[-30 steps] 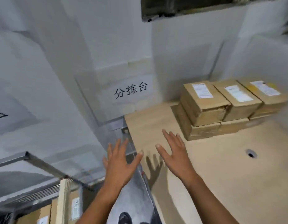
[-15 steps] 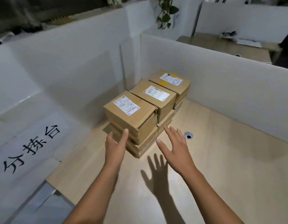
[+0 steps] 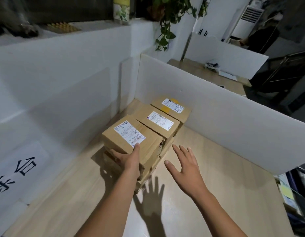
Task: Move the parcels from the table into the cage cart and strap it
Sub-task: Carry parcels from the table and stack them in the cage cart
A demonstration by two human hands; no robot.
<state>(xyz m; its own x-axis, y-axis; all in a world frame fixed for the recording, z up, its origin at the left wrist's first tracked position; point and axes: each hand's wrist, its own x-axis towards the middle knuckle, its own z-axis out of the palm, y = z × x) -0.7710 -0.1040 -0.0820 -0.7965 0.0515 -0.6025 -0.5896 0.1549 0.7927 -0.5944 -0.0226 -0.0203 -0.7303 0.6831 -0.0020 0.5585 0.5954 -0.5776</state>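
Note:
Several brown cardboard parcels with white labels are stacked in two layers in the far corner of the wooden table [image 3: 208, 207]. On top lie the nearest parcel [image 3: 148, 142], a middle parcel [image 3: 157, 121] and a far parcel [image 3: 172, 106]. My left hand [image 3: 127, 159] grips the near corner of the nearest parcel, thumb on its top by the label and fingers along its left side. My right hand [image 3: 186, 166] hovers open with spread fingers just right of the stack, touching nothing. The cage cart is out of view.
White partition boards [image 3: 216, 120] wall the table at the back and right. A white sign with black characters [image 3: 20, 170] hangs on the left wall. Beyond the partition are another desk [image 3: 204, 74], a trailing plant [image 3: 165, 23] and a person in dark clothes [image 3: 261, 40].
The view has swung right and closed in on the stack. My left hand has reached the nearest parcel and taken its corner. My right hand has moved up beside the stack.

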